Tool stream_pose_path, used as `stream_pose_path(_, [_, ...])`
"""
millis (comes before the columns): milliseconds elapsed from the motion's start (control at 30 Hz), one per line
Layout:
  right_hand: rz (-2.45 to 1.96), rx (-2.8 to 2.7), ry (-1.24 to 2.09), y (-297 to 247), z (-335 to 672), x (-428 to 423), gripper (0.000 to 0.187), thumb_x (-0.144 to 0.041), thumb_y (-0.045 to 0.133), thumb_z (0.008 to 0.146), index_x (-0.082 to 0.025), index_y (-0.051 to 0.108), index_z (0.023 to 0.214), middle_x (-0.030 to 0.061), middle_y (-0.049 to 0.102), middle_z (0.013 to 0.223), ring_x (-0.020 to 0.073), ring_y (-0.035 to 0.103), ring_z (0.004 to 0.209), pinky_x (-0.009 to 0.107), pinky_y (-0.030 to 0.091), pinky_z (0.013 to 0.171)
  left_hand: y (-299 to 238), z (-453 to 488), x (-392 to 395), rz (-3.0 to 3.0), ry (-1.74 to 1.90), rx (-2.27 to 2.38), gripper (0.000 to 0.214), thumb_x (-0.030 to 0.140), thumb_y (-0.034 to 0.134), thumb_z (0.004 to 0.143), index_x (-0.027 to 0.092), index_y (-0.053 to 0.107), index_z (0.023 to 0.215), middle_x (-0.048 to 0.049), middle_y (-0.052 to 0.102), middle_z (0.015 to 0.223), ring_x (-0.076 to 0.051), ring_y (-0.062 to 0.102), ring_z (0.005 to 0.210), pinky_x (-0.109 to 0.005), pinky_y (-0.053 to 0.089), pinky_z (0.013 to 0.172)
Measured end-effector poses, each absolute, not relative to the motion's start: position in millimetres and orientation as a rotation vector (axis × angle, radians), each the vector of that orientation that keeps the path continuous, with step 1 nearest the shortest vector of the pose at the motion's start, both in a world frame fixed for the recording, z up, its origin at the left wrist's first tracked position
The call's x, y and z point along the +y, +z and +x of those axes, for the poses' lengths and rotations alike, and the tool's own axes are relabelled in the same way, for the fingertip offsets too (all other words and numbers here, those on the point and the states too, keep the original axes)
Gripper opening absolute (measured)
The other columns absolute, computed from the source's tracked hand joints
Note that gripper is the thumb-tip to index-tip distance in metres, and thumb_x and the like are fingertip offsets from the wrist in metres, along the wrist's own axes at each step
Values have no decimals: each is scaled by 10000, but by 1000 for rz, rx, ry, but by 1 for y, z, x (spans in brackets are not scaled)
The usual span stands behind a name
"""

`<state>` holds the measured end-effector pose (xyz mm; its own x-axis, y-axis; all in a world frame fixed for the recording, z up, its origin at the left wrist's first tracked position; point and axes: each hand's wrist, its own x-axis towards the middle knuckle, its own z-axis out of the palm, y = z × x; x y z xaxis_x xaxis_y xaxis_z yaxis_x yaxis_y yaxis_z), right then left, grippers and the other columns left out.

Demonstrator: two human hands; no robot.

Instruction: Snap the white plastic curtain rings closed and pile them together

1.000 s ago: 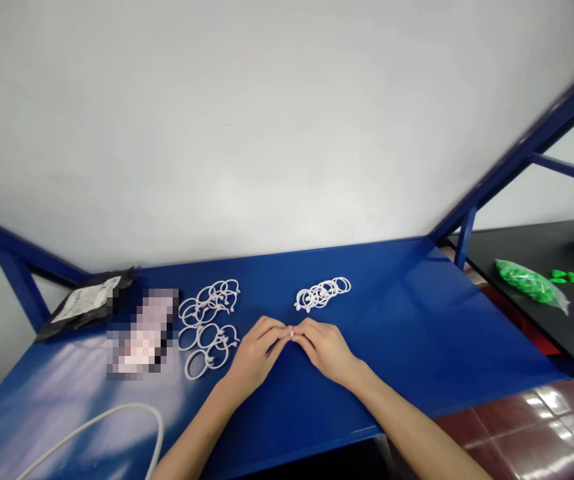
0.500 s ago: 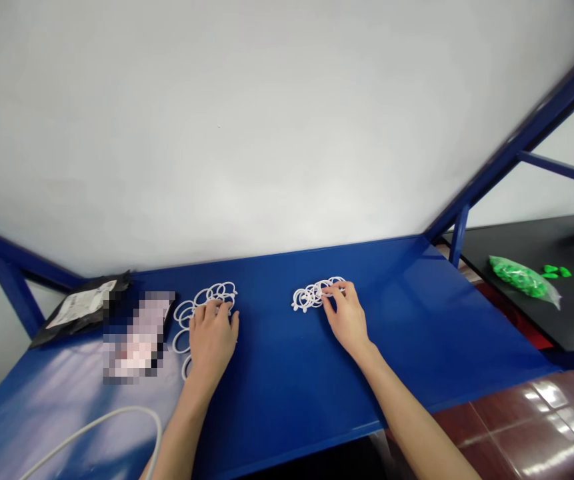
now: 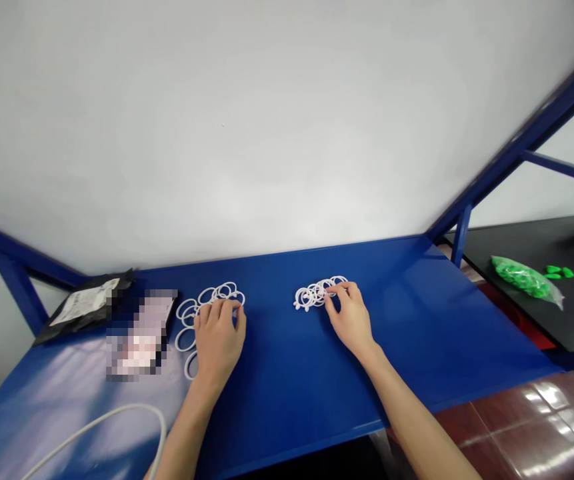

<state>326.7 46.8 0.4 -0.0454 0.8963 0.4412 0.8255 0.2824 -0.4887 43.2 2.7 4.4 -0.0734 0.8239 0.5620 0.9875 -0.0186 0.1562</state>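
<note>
Thin white rings, some with a small round knob, lie in two groups on the blue table [image 3: 287,373]. Over the left group of rings [image 3: 185,340], my left hand [image 3: 219,340] has its fingers bent down and drawn in on a white ring [image 3: 237,298] at the group's right edge; the fingertips are partly hidden. The right group is a tighter, overlapping pile of rings [image 3: 311,295]. My right hand [image 3: 351,318] touches this pile's right side, thumb and forefinger apart, with no ring plainly gripped.
A black package with a white label [image 3: 87,303] lies at the far left, beside a blurred-out flat object [image 3: 144,330]. A white cable [image 3: 101,420] loops across the front left. Blue frame bars [image 3: 487,180] flank the table. A bag of green pieces [image 3: 527,277] rests on the black table to the right.
My left hand has shifted slightly right, and rings near its fingertips now lie differently. My right hand stays by its pile, its thumb and forefinger slightly farther apart.
</note>
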Motion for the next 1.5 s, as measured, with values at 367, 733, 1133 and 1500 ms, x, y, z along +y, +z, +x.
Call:
stream_pose_path(367, [-1582, -1797, 101, -2, 343, 59, 300, -383, 449, 1037, -195, 683, 1044, 139, 612, 1085, 289, 625, 1015, 439, 581, 829, 14, 54, -2, -2068, -1133, -1899, 63, 224, 536, 968, 225, 593, 942, -40, 702, 851, -241, 613, 832, -372, 465, 799])
stream_pose_path(733, [-1603, -1787, -2, 2, 340, 56, 290, -347, 495, 1008, -174, 679, 1151, 156, 595, 1112, 317, 579, 1037, 488, 562, 863, 12, 77, -11, -2431, -1382, -2003, 99, 251, 524, 966, 232, 612, 1008, -19, 653, 894, -171, 654, 776, -296, 524, 703])
stream_pose_path(1133, [-948, -2148, 477, 10, 295, 15, 256, -239, 556, 1006, -259, 639, 1248, 101, 673, 1185, 250, 650, 1124, 435, 581, 959, 15, 82, -14, -2651, -1583, -2107, 132, 316, 562, 974, 227, 646, 1021, -10, 712, 913, -152, 675, 796, -285, 544, 756])
stream_pose_path(1500, [-829, -2072, 779, 11, 291, 12, 157, -238, 555, 1026, -229, 674, 1128, 67, 707, 1042, 189, 675, 956, 337, 563, 862, 14, 84, -16, -2747, -1626, -2177, 192, 341, 611, 952, 245, 644, 1115, -20, 725, 1005, -161, 696, 869, -301, 562, 800])
